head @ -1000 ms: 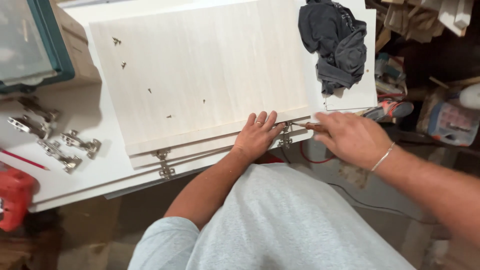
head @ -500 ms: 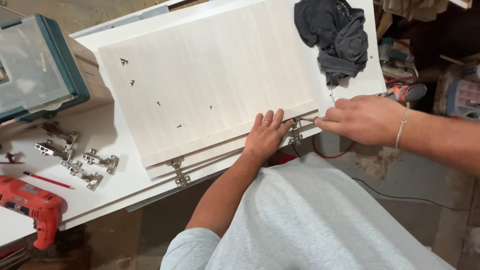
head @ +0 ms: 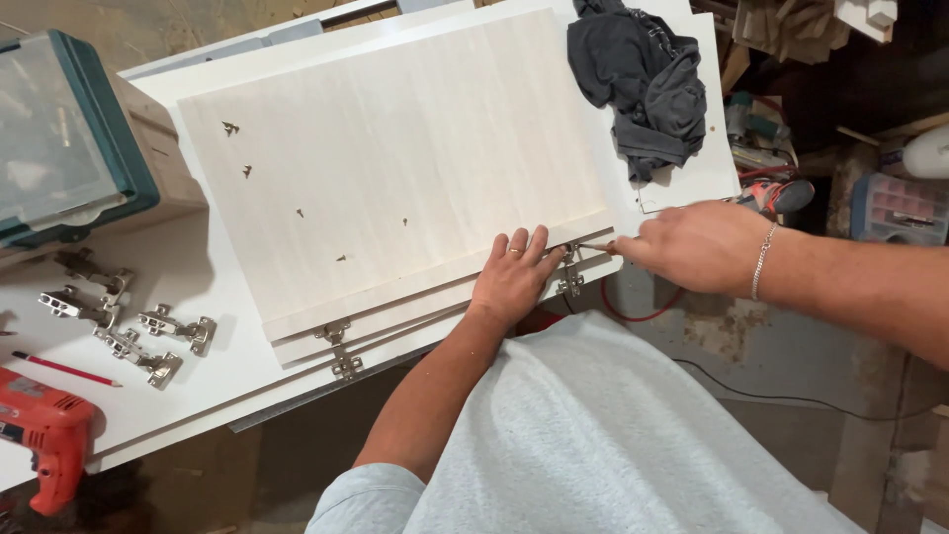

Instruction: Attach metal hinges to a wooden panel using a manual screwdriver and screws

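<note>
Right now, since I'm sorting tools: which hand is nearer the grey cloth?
Right. The right hand sits just below the grey cloth; the left hand rests farther down-left on the panel.

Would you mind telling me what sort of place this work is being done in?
Most likely a carpentry or cabinet-making workshop: pale wooden panels stacked on a bench, loose metal hinges beside them, and a red power drill at the edge.

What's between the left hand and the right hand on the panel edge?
In the head view, a metal hinge sits at the panel edge between the left hand and right hand, with a thin tool tip reaching it.
</note>
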